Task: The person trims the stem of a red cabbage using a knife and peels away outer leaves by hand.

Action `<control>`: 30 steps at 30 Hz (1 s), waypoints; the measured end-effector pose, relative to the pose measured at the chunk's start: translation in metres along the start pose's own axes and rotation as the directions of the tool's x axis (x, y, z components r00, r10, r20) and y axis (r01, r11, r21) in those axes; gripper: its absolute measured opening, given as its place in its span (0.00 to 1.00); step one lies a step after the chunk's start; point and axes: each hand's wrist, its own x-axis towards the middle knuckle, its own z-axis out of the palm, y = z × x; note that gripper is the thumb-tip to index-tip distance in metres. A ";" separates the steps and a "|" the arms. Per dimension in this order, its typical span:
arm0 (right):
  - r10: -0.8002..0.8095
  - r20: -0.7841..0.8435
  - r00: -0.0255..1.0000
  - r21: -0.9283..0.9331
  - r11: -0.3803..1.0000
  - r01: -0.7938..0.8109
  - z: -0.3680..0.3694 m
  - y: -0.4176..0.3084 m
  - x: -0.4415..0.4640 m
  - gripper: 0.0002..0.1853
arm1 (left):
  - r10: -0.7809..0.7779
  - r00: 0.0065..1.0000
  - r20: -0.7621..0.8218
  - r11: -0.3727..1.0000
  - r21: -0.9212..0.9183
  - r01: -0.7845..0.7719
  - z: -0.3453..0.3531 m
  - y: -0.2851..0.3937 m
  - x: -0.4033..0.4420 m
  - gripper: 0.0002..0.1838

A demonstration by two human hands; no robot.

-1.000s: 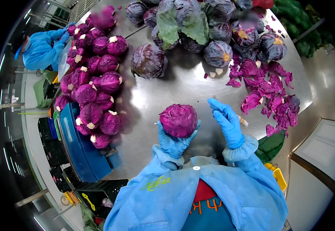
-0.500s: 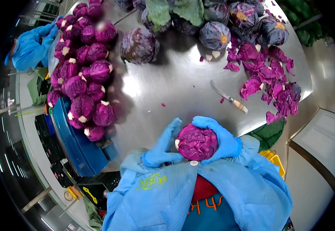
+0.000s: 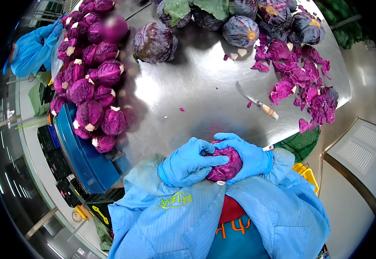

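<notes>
A peeled red cabbage [image 3: 226, 166] is close to my chest at the table's near edge. My right hand [image 3: 249, 156], in a blue glove, wraps round its right side. My left hand [image 3: 192, 162], also gloved in blue, lies against its left side, fingers bent and thumb across the front; whether it pinches a leaf is hidden. A curved knife [image 3: 257, 101] with a wooden handle lies on the steel table [image 3: 188, 95], beyond my right hand.
Trimmed red cabbages [image 3: 82, 90] are piled at left beside a blue bin [image 3: 86, 151]. Darker untrimmed cabbages [image 3: 240, 31] sit at the back. Loose purple leaves [image 3: 313, 86] cover the right side. A co-worker in blue [image 3: 34, 49] stands at far left.
The cabbage has moved from my left hand to my right hand and nearer my chest. My left hand let go, then closed in on its left side. The knife's blade has come into view.
</notes>
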 end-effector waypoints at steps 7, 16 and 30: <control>0.010 0.075 0.997 -0.013 1.000 -0.009 -0.003 -0.001 0.009 0.52 | 0.062 0.998 -0.016 0.994 -0.087 -0.063 0.001 -0.010 0.002 0.18; 0.129 0.197 0.972 -0.069 0.991 -0.117 -0.005 -0.007 0.023 0.53 | 0.052 0.957 0.287 0.979 0.173 -0.105 -0.021 0.006 0.028 0.14; -0.029 0.096 0.995 0.006 1.000 0.029 -0.004 0.007 0.024 0.51 | 0.133 0.990 -0.053 0.982 0.144 -0.124 -0.015 -0.014 0.000 0.28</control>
